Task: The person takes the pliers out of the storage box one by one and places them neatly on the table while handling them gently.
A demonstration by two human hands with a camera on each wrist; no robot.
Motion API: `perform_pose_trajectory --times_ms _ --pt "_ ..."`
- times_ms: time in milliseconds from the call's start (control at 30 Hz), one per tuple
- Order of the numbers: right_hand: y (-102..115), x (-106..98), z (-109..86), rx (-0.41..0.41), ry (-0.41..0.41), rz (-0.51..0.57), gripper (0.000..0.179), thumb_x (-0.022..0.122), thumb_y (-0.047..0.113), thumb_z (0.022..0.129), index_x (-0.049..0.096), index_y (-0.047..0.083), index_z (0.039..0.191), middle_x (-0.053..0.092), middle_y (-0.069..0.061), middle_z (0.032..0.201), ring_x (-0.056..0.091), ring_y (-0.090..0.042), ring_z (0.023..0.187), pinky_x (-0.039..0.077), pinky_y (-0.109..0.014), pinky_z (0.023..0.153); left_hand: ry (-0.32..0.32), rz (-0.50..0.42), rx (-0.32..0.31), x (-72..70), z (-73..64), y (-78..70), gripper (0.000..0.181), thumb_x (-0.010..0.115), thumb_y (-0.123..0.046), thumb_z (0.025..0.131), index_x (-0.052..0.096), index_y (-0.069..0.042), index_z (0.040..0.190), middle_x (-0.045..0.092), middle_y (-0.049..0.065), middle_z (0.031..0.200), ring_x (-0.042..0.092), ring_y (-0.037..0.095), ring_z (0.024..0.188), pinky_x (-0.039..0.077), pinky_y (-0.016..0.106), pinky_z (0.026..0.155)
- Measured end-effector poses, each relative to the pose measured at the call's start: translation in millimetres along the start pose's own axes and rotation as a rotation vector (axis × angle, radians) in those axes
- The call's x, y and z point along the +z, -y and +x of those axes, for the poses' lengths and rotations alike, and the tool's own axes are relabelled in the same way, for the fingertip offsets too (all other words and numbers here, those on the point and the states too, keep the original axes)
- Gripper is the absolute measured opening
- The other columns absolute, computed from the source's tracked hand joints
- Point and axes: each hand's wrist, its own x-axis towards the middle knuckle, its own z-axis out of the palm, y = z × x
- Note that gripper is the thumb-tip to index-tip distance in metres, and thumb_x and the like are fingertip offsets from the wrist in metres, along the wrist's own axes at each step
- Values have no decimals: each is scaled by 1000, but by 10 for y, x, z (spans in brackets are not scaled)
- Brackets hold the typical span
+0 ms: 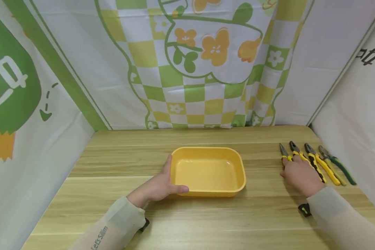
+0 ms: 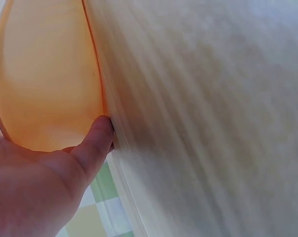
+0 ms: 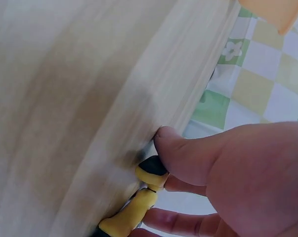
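A shallow yellow plastic bin sits on the wooden table, its inside bare. My left hand holds its left end, thumb along the near wall and fingers at the left side; in the left wrist view the thumb lies against the bin's edge. On the right, my right hand covers the handles of the leftmost needle-nose pliers. Its thumb and fingers pinch a yellow-and-black handle from both sides. Combination pliers lie right beside that hand, partly hidden by it.
Further right lie more pliers with yellow-and-black handles and a green-handled pair, jaws pointing away. A patterned cloth hangs behind the table's back edge, and white fabric walls stand at both sides.
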Motion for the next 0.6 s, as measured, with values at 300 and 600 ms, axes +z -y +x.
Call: perform_pose_trajectory --times_ms 300,600 --pt "-4 21 -67 31 26 21 54 68 21 95 53 -18 130 52 -41 111 53 -52 94 50 -61 70 6 0 1 40 18 -26 139 89 -42 74 -19 -9 156 2 24 162 30 36 138 18 52 115" --pt "29 66 -48 69 44 41 54 65 21 96 52 -16 133 50 -42 121 49 -54 105 48 -63 78 14 22 -5 24 5 -22 141 89 -45 73 -19 -8 156 4 27 161 38 36 133 22 53 114"
